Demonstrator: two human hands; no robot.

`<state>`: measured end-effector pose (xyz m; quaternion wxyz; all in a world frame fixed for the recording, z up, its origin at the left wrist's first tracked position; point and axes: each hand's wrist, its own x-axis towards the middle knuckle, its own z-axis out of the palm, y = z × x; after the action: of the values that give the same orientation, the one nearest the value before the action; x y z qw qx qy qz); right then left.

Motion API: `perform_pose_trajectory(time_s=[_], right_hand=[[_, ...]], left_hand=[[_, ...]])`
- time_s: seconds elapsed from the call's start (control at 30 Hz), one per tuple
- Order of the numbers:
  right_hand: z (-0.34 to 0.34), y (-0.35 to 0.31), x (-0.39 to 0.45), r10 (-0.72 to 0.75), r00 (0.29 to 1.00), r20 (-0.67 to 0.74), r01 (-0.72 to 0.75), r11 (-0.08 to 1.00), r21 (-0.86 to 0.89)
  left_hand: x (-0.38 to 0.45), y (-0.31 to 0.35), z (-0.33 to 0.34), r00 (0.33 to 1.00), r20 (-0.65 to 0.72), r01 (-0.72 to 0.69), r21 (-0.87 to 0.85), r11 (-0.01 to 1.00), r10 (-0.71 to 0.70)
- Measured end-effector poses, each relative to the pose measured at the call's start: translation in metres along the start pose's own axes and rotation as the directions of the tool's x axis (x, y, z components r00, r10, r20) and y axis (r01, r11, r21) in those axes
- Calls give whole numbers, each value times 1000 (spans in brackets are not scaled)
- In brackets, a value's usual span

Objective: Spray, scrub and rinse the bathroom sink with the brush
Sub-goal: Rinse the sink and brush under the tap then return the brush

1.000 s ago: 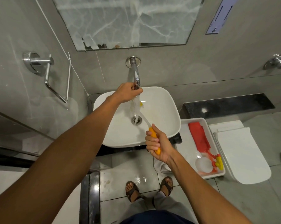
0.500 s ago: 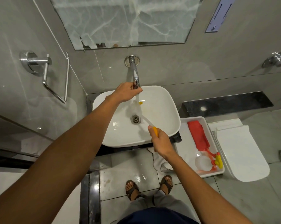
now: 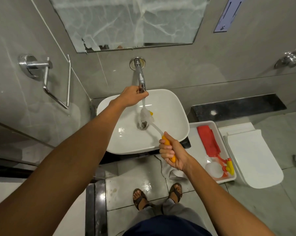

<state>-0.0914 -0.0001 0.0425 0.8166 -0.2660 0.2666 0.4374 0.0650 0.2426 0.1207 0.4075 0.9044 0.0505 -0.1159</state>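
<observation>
A white basin sink sits below a chrome wall tap. My left hand is closed around the tap's spout end, and water runs down from it. My right hand grips the orange handle of a brush, whose white bristle head lies in the stream just above the drain.
A white tray to the right of the sink holds a red cloth and a spray bottle lying flat. Further right is a closed toilet lid. A towel bar hangs on the left wall. My sandalled feet stand on wet floor tiles.
My right hand pushed the brush forward and then drew it back toward the front rim, so the bristle head is under the running water again. My left hand stayed on the tap.
</observation>
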Motion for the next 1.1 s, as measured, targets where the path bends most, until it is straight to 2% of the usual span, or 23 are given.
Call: perform_pose_trajectory(time_s=[0.1,0.23,0.33,0.4,0.43,0.47,0.53,0.6,0.67,0.77,0.87,1.0,1.1], right_hand=[[-6,2,-1,31,986,161,-59,984,167],[-7,2,-5,38,978,204,-79,977,197],[-6,1,-5,24,993,115,-35,995,91],[3,2,-7,-81,995,-54,74,990,-121],[9,2,-8,-184,972,-146,133,945,-300],[15,4,-10,-310,928,-205,170,846,-506],[22,7,-12,-548,817,-178,183,540,-822],[22,10,-9,-685,724,-84,133,258,-957],[19,13,-6,-732,679,-48,72,132,-989],[15,18,-1,-765,643,-32,79,108,-991],[9,23,1,-763,645,-40,118,152,-981],[3,26,3,-763,644,-50,128,172,-977],[2,27,5,-769,638,-42,134,164,-977]], left_hand=[[0,0,-1,1000,10,-2,14,1000,2],[0,0,-1,1000,17,7,1,1000,-7],[-1,1,-1,1000,18,8,-1,1000,-8],[-1,0,-1,1000,21,3,4,1000,-3],[0,0,-1,1000,21,0,11,1000,0],[-1,0,-1,1000,18,-3,18,1000,3],[1,-3,-1,1000,21,-13,25,1000,12],[3,-5,-7,998,59,-38,59,998,35],[5,-10,-17,990,130,-66,93,994,53],[4,-13,-29,985,158,-81,47,996,73],[3,-16,-28,986,134,-85,-74,994,95],[3,-23,-17,993,67,-87,-190,978,102],[6,-26,-8,998,-11,-63,-191,980,62]])
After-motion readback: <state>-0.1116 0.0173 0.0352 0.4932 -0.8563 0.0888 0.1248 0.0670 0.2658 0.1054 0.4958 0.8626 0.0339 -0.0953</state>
